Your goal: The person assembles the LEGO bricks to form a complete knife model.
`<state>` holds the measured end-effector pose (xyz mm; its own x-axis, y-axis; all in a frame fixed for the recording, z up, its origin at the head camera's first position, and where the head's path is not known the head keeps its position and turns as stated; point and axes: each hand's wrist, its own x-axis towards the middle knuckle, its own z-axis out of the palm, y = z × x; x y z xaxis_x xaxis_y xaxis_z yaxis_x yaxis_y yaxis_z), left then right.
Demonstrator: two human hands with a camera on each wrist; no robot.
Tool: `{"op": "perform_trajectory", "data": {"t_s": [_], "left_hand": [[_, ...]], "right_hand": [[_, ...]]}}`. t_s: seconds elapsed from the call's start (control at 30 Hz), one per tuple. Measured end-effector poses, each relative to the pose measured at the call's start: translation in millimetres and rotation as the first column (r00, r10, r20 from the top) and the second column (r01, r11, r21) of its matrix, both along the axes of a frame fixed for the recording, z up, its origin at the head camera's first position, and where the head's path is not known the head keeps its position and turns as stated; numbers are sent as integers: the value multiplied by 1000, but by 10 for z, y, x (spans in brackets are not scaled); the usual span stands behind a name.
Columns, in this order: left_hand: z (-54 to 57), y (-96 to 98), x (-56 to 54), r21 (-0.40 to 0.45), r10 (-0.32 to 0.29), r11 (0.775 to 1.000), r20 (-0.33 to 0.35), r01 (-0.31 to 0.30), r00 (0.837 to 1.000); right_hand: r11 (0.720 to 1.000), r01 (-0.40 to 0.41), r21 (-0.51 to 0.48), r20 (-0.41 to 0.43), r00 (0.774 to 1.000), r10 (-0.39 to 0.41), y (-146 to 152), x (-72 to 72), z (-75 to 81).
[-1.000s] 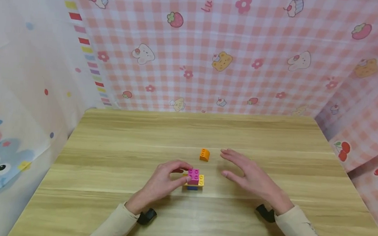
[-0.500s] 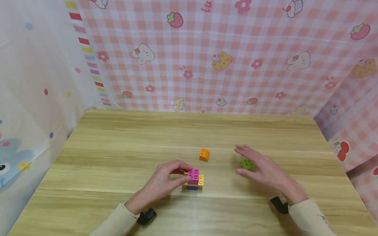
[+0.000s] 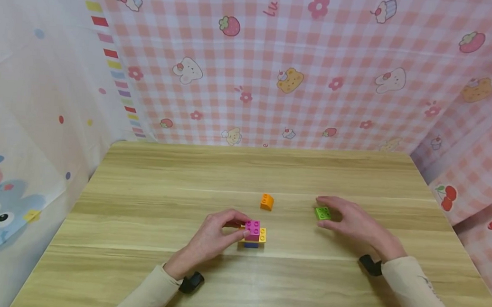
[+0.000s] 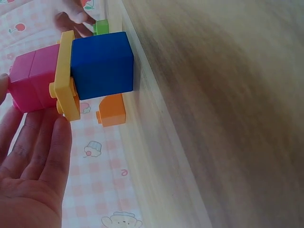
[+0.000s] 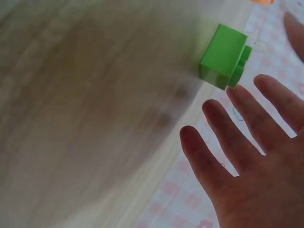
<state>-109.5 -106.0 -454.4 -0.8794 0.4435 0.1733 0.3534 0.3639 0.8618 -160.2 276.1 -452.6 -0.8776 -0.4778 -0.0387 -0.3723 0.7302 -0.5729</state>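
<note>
Near the middle of the table stands a small stack: pink bricks (image 3: 252, 230) on top, a yellow plate (image 4: 65, 76) below them, and a blue brick (image 4: 102, 65) at the bottom. My left hand (image 3: 210, 236) holds the pink part between thumb and fingers. To the right, a green brick (image 3: 322, 213) lies studs up on the wood. Spread round it without gripping is my right hand (image 3: 354, 223), its thumb on the near side and fingers on the far side. The right wrist view shows these fingers (image 5: 216, 114) straight and apart, beside the green brick (image 5: 223, 56).
An orange brick (image 3: 267, 202) with a curved side sits behind the stack, between the two hands. The wooden table (image 3: 176, 167) ends at a pink checked cloth (image 3: 253, 54) at the back. White cloth (image 3: 32, 86) hangs at the left.
My right hand has moved right from beside the orange brick and come down round the green brick, which its fingers hid before. The left hand stays on the stack.
</note>
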Motion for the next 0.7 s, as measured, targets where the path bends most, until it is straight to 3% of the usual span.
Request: {"op": "perform_trajectory", "data": {"t_s": [0.3,0.5,0.7], "left_hand": [[16,-19,-8,-12,5,1000,30,-5,1000],[28,-17,-5,-24,-13,1000,49,14,999],[42,-22,0,-39,-8,999,66,11,998]], "right_hand": [[999,-5,39,17,1000,4,-13,-61,1],[999,11,40,-35,999,-10,-52,-30,11],[999,22,-28,-104,994,-25,-197,66,129]]}}
